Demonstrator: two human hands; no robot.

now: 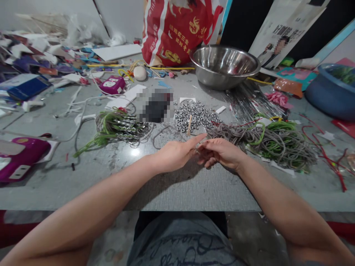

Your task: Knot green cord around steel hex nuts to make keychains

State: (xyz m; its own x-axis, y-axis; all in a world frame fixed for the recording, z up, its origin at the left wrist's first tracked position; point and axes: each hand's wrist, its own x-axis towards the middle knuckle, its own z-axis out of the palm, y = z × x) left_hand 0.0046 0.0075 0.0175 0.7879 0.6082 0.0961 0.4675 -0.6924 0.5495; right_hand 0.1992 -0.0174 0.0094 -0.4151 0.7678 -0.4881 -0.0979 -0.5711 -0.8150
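My left hand [179, 154] and my right hand [222, 152] meet above the table's front part. The left index finger points toward the right fingertips; its thumb and other fingers are closed. My right hand has its thumb and index finger pinched and the other fingers curled. Whatever is between the fingertips is too small to make out. Just beyond lies a heap of shiny metal beads [194, 114] with a thin wooden stick [189, 125] on it. A loose grey cord [159, 138] curves beside my left hand. Bundled grey and green cords [288, 146] lie right of my right hand.
Beaded green cords [119, 127] and a blurred dark object [155, 107] lie left of the beads. Behind stand a steel bowl [222, 79] and a red bag [177, 33]. Purple devices [23, 157] with cables sit left. A blue basin [330, 96] is far right.
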